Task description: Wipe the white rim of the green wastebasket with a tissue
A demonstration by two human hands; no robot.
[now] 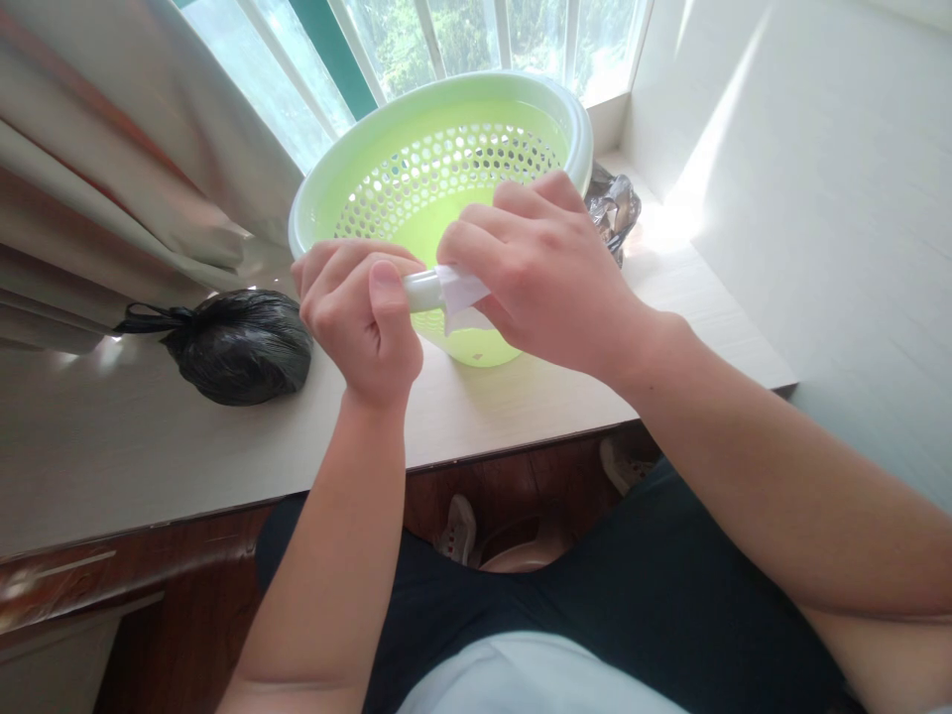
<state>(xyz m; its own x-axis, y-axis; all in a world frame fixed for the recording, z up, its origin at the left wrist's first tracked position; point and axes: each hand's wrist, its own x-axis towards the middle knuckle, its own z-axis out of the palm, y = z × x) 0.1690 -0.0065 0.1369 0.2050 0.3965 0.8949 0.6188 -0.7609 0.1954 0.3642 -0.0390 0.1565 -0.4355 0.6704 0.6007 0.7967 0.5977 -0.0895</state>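
Note:
A light green plastic basket (446, 213) with rows of round holes stands on the pale ledge, its mouth tipped toward me. My left hand (361, 312) is closed around the near part of its rim, thumb lying on top. Just to the right, my right hand (532, 268) is closed over the same rim with a thin white tissue or wipe (462, 296) pinched under the fingers. Between both hands a short piece of bare rim shows. The right fingertips are partly hidden.
A knotted black plastic bag (242, 349) lies on the ledge (476, 412) at the left, beside a curtain (96, 159). Crumpled dark plastic (616, 210) sits behind the basket at the right. A barred window (476, 40) and a white wall panel (818, 198) bound the ledge.

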